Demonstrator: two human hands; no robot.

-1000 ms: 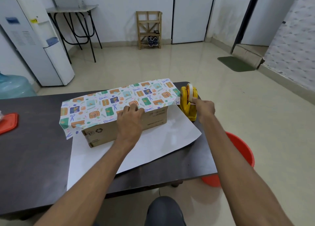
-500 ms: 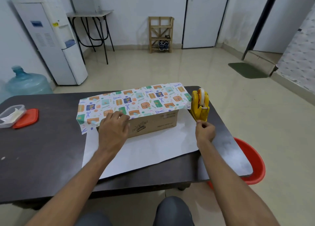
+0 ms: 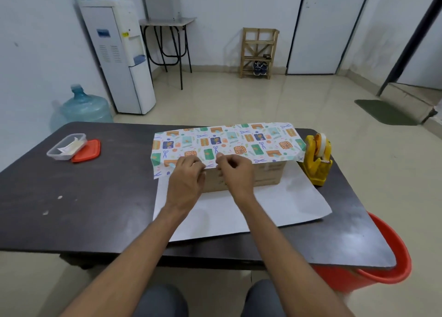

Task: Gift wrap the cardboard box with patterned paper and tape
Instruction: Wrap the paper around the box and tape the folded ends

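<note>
So the cardboard box (image 3: 246,177) sits a bit right of center on the dark table (image 3: 95,197), long side facing the person, with the patterned paper (image 3: 229,143) folded over its top and hanging just past the near upper edge. The white underside of that same sheet spreads out on the table toward 6 o'clock from the box. Both hands meet at the near edge of the paper, almost touching each other: the left hand (image 3: 186,182) lies flat with its fingers pressing the paper edge down against the box, and the right hand (image 3: 235,173) is curled with thumb and fingertips pinched together right at the edge, though I honestly can't tell whether there's a bit of tape between them. At 3 o'clock from the box, just beside its right end, stands a yellow tape dispenser (image 3: 315,159) with its roll on top. Way over at 9 o'clock, well apart from the box, there's a clear plastic container (image 3: 65,147) with an orange lid (image 3: 87,150) lying beside it, touching. An orange bucket (image 3: 382,264) pokes out from under the table's right corner, around 4 o'clock.
</note>
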